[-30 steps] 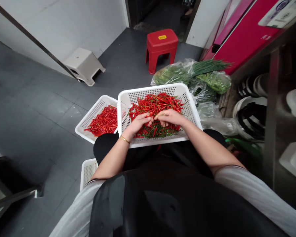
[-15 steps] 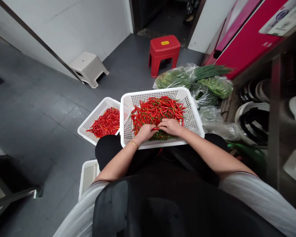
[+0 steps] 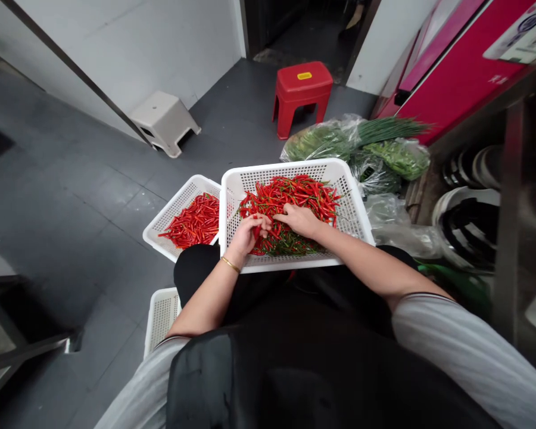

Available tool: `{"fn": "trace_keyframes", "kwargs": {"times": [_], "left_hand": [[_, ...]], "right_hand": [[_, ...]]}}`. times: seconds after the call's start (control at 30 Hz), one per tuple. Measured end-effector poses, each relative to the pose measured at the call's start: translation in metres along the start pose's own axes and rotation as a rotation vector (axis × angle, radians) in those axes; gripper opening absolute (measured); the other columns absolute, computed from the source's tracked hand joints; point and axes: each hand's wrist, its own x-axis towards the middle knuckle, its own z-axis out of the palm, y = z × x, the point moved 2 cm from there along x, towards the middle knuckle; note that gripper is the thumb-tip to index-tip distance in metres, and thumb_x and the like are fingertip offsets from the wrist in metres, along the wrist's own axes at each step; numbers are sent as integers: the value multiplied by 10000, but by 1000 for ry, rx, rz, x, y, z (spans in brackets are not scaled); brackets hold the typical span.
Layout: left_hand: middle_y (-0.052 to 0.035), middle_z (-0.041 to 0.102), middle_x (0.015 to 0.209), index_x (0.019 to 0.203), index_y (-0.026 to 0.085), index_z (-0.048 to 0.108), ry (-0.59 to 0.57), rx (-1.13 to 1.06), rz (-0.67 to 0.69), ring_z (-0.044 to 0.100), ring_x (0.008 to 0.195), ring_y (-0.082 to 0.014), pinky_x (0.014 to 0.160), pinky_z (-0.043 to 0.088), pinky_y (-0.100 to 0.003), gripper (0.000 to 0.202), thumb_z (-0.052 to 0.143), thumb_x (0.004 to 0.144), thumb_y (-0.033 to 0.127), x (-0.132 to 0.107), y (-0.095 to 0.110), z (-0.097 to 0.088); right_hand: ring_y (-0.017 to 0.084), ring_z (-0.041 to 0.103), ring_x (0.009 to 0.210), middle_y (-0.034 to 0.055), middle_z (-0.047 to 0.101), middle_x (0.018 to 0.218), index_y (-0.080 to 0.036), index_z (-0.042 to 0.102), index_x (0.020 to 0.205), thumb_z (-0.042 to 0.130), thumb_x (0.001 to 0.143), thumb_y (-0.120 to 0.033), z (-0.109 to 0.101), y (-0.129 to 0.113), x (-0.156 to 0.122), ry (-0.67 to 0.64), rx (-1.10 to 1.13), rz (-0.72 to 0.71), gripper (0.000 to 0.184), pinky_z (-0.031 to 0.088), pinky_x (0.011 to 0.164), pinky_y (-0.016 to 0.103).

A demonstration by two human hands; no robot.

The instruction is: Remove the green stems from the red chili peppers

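Observation:
A white perforated basket [image 3: 355, 208] rests across my lap, holding a pile of red chili peppers [image 3: 290, 190] with green stems. Loose green stems [image 3: 290, 243] are gathered along its near side. My left hand [image 3: 245, 237] is over the left part of this basket, palm turned up and fingers curled around red chili peppers. Just right of it, my right hand [image 3: 301, 220] touches the pile, its thumb and forefinger slightly apart. Its other fingers are partly hidden. To the left, a second white basket [image 3: 154, 231] contains red chili peppers.
Another white basket [image 3: 161, 316] sits lower left on the floor. Bagged green vegetables [image 3: 321, 141] lie beyond my lap. A red stool [image 3: 301, 83] and a white stool [image 3: 161, 116] stand farther off. Shelving with stacked containers [image 3: 467, 226] is at right; a person's foot shows in the doorway.
My hands have separated from pinching a chili pepper together. The left has moved left and turned palm up; the right has shifted slightly up into the pile. The view has shifted slightly.

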Motion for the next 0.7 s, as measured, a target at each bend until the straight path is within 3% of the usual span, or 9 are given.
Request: {"fn": "trace_keyframes", "kwargs": {"times": [0.1, 0.2, 0.27, 0.33, 0.4, 0.5, 0.6, 0.7], "left_hand": [[-39, 587, 652, 618, 148, 538, 74, -215, -96, 476, 497, -90, 422, 358, -203, 185, 607, 671, 311, 6, -3, -13], [34, 493, 544, 677, 151, 547, 135, -204, -100, 324, 393, -35, 362, 191, -162, 151, 653, 650, 254, 7, -3, -11], [74, 442, 509, 784, 147, 610, 184, -84, -54, 297, 390, -23, 381, 206, -160, 184, 710, 652, 227, 8, -3, -2], [74, 487, 539, 918, 145, 659, 174, 73, 3, 392, 452, -39, 458, 331, -176, 323, 776, 628, 226, 11, -5, 11], [36, 586, 638, 930, 135, 676, 93, 203, 32, 501, 574, -73, 587, 426, -218, 376, 814, 601, 251, 16, -11, 23], [-6, 642, 733, 838, 115, 670, -31, 323, 16, 545, 667, -104, 682, 448, -260, 316, 794, 636, 323, 21, -23, 31], [-5, 637, 728, 837, 119, 664, -77, 519, 27, 540, 662, -112, 672, 438, -261, 299, 746, 698, 371, 20, -29, 31], [-23, 640, 751, 840, 139, 661, -52, 882, 127, 556, 693, -139, 692, 436, -270, 226, 680, 777, 355, 17, -26, 30]], "right_hand": [[235, 565, 977, 160, 599, 1109, -190, 679, 1116, 377, 968, -187, -2, 0, 20, -44, -177, -88, 335, 416, 721, 302], [224, 574, 948, 141, 630, 1050, -165, 699, 969, 431, 957, -245, -9, 10, 21, 91, -15, -81, 281, 429, 734, 301], [200, 593, 874, 112, 651, 982, -167, 680, 895, 492, 928, -310, -15, 17, 12, 263, 252, 11, 239, 450, 720, 294], [160, 592, 704, 54, 651, 797, -176, 630, 831, 540, 888, -370, -15, 20, 0, 343, 604, 113, 222, 468, 645, 277], [124, 533, 517, -17, 586, 598, -190, 573, 788, 574, 845, -439, -7, 16, -11, 308, 959, 203, 256, 452, 530, 253], [95, 477, 411, -57, 531, 499, -198, 529, 732, 653, 744, -524, 10, 3, -20, 279, 1351, 321, 349, 436, 449, 234], [86, 478, 413, -62, 518, 489, -197, 519, 682, 703, 678, -533, 20, -6, -23, 327, 1512, 391, 382, 445, 446, 229], [93, 496, 440, -57, 531, 506, -196, 544, 684, 688, 700, -486, 16, -8, -23, 371, 1398, 381, 324, 448, 469, 231]]}}
